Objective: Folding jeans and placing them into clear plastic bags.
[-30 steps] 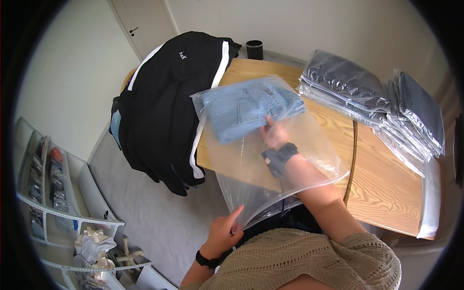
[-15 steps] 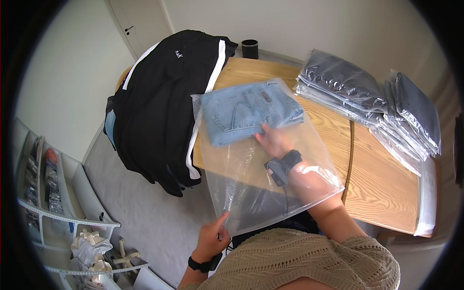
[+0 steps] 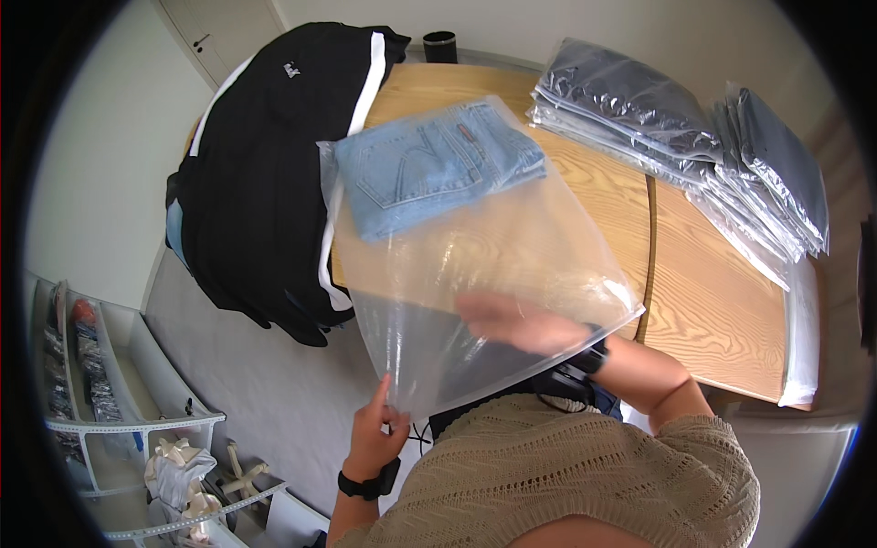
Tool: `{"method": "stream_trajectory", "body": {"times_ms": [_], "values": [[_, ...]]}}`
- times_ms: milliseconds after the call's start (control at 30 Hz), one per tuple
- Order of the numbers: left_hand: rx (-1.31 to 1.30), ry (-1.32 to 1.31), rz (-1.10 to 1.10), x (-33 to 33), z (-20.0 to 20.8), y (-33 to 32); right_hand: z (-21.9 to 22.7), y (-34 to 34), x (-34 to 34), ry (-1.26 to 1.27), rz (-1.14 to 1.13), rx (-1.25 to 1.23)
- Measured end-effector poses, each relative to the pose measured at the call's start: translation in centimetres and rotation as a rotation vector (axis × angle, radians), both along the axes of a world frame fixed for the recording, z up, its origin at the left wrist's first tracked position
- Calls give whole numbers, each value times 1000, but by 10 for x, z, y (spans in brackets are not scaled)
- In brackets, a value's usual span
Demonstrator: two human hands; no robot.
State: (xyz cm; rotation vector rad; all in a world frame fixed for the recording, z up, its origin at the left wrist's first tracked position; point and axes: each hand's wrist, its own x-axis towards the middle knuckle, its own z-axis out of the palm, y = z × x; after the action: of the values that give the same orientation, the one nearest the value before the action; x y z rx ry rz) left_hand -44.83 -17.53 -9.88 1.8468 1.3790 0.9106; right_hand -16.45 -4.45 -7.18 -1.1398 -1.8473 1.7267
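A pair of folded light-blue jeans [image 3: 434, 169] lies flat at the far end of a large clear plastic bag [image 3: 475, 242], a back pocket facing up. The bag's near part hangs past the table edge toward me. At its near left corner, my left hand [image 3: 376, 438] pinches the plastic, index finger stretched along it. My right hand [image 3: 525, 324] is inside the bag near its mouth, seen through the film and blurred, with the fingers stretched out. It holds nothing and is well apart from the jeans.
A heap of black garments with white stripes [image 3: 265, 173] covers the table's left side. Bagged dark clothes [image 3: 630, 100] are stacked on the wooden table [image 3: 722, 329] at the right, beside flat clear bags [image 3: 800, 338]. Shelves [image 3: 137, 425] stand lower left; a black bin [image 3: 440, 47] is behind.
My right hand has let go of the jeans and drawn back toward the bag's mouth. The jeans stay in the bag's far end. My left hand keeps the near corner. The view has shifted.
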Motion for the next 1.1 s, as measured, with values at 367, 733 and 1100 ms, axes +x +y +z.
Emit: {"method": "stream_trajectory", "body": {"times_ms": [367, 733, 1100], "values": [[-217, -346, 294, -36, 22, 113, 80, 59, 172, 209, -456, -91], [-835, -598, 213, -26, 34, 252, 36, 192, 101, -144, -529, -527], [-943, -555, 48, -9, 15, 259, 5, 200, 128, -86, -477, -443]]}}
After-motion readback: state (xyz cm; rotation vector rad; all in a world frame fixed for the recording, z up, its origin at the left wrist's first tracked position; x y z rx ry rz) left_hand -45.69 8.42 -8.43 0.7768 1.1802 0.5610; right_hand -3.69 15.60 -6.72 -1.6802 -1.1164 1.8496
